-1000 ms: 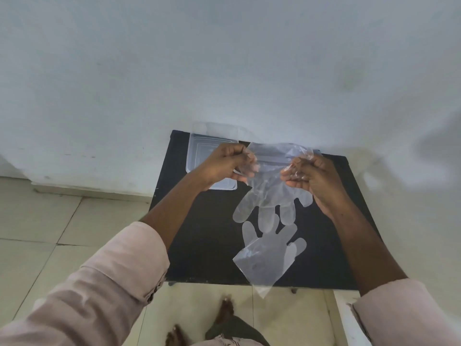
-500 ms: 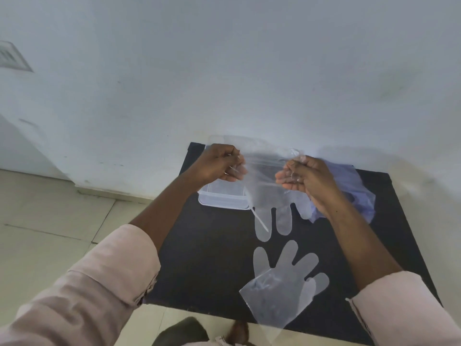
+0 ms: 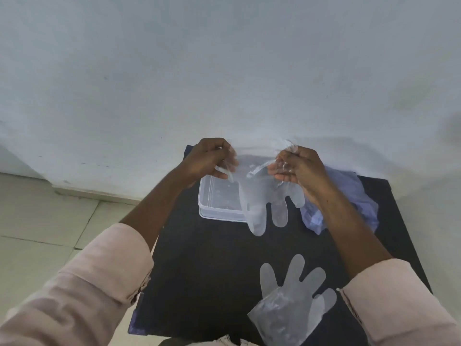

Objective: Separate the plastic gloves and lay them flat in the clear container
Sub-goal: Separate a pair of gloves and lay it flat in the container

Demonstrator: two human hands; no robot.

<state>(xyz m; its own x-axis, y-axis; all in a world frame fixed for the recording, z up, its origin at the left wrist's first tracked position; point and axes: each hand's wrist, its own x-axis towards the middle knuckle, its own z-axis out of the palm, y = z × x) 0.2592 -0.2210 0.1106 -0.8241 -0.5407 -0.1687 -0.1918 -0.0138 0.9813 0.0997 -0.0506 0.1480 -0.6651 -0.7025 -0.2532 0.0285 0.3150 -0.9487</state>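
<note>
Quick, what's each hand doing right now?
Left hand: closed, pinching the cuff of the held plastic glove.
Right hand: closed, pinching the same cuff's other side.

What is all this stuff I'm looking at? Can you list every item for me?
held glove: one, see-through plastic, pinched at its cuff between both hands, fingers hanging down over the container's near right corner.
lying glove: one, see-through plastic, flat on the table's near edge, fingers pointing away from the person.
clear container: one, colourless plastic, open, on the far left part of the table.
bluish plastic bundle: one, pale blue-violet, crumpled at the far right of the table, partly behind the right forearm.
table: one, black top, against the wall.
wall: pale, behind the table.
floor tiles: light, at left.
left hand: closed on the glove's cuff.
right hand: closed on the cuff's other side.
</note>
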